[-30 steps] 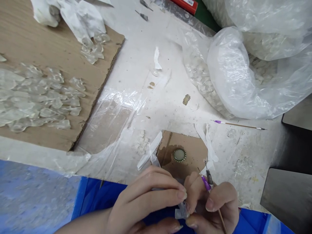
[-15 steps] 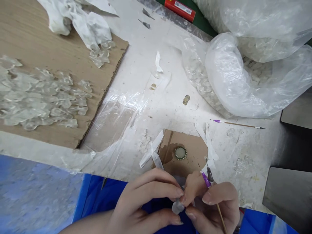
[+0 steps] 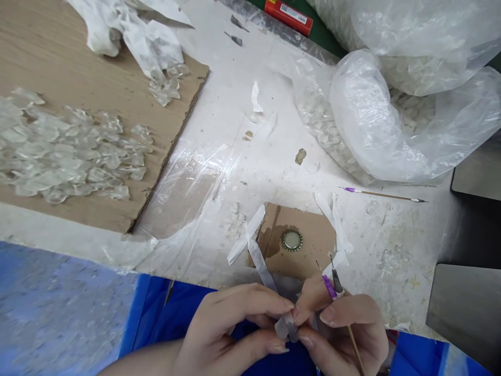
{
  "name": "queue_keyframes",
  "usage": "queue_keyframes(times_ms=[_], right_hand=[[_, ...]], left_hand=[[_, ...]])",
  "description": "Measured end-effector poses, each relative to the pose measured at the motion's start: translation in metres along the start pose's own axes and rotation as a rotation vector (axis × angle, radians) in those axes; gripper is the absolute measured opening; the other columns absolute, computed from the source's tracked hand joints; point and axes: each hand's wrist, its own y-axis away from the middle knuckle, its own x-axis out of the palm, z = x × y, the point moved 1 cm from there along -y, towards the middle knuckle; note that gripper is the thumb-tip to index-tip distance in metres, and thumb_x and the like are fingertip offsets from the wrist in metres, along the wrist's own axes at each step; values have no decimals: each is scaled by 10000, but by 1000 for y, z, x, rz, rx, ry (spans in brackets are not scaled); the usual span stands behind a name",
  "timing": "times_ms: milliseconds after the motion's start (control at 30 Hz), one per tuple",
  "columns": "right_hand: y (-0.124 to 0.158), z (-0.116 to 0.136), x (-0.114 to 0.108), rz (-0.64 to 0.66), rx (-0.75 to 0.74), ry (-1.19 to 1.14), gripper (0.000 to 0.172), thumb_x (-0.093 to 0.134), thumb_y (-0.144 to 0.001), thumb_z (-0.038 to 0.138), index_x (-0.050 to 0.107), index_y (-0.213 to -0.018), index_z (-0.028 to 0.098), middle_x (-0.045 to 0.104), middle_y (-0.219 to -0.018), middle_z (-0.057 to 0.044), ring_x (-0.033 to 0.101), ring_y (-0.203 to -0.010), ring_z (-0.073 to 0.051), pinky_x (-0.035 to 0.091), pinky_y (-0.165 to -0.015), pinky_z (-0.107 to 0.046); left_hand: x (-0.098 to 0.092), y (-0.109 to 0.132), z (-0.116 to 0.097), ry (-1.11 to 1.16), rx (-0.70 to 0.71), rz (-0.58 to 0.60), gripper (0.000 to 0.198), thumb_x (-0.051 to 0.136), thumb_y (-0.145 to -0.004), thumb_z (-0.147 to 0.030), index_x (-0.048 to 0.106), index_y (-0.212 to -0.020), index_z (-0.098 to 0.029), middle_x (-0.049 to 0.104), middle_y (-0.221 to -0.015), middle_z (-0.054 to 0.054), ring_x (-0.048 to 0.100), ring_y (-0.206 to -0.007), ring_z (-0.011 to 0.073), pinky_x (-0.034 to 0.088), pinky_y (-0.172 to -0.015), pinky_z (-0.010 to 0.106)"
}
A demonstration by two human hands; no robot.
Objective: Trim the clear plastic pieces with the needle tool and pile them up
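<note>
My left hand (image 3: pixel 230 329) is closed in a pinch on a small clear plastic piece (image 3: pixel 282 327) at the bottom middle. Touching the same piece from the other side are the fingertips of my right hand (image 3: pixel 348 331). Also held in my right hand is a thin wooden stick (image 3: pixel 355 349), with a purple needle tip (image 3: pixel 327 286) and a grey needle tip (image 3: pixel 336 280) pointing up beyond the fingers. Whether both tips sit on one stick is hidden by the fingers. Just above the hands, a bottle cap (image 3: pixel 292 241) lies on a small cardboard piece (image 3: pixel 313 230) with a wet patch.
At left, many clear plastic pieces (image 3: pixel 66 156) lie on a cardboard sheet (image 3: pixel 156 130) beside white gloves (image 3: pixel 148 44). Plastic bags (image 3: pixel 364 125) of pieces fill the upper right. Another needle-tipped stick (image 3: pixel 385 195) lies below them. White strips (image 3: pixel 261 263) flank the small cardboard.
My hands stay together at nearly the same spot, and the held piece has turned slightly between the fingers. The whole view has shifted a little.
</note>
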Motion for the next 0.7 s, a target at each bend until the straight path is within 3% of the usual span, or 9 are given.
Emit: queue_keyframes(times_ms=[167, 467, 700], right_hand=[[1, 1, 0, -3, -13, 5, 308, 595, -992, 154, 562, -1245, 328, 764, -949, -32, 728, -712, -161, 640, -598, -265], [-6, 2, 1, -4, -175, 177, 334, 567, -964, 104, 601, -1248, 277, 751, -858, -66, 643, -609, -168, 559, -536, -296], [13, -2, -10, 55, 53, 190, 586, 716, -813, 65, 556, -1226, 450, 772, -943, 1, 726, -691, -237, 637, -628, -402]], left_hand=[[-1, 3, -1, -21, 25, 5, 222, 653, -978, -308, 742, -1179, -281, 815, -751, 64, 748, -556, 182, 622, -516, 210], [0, 2, -2, -51, 45, 32, 247, 592, -1014, -277, 716, -1227, -286, 806, -728, 50, 750, -563, 174, 627, -543, 212], [-3, 3, 0, -9, 29, 39, 269, 565, -1026, -226, 715, -1244, -274, 813, -754, 61, 772, -601, 174, 648, -594, 215]])
